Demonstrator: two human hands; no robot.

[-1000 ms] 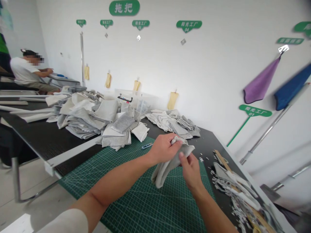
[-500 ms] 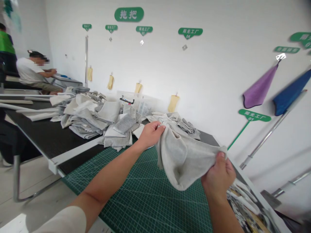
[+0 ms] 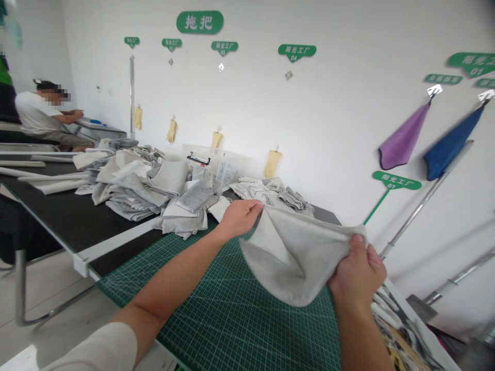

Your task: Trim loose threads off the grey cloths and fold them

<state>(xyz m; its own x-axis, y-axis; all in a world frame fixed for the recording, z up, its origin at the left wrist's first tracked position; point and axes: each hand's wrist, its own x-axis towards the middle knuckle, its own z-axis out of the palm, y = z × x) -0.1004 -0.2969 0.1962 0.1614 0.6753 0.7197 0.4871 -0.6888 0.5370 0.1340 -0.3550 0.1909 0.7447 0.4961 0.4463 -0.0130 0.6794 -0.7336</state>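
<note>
Green gridded cutting mat [image 3: 216,309]: open surface, nearer left. Obstacles: sagging pale-grey cloth [image 3: 305,252], spanning the air above the mat's right part; heaped grey-and-white cloths [image 3: 154,188], at its far-left edge; translucent plastic box [image 3: 242,164], behind the heap.

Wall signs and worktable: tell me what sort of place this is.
Probably a small textile workshop: a pile of grey-white fabric pieces, a green gridded cutting mat, and green wall signs.
</note>
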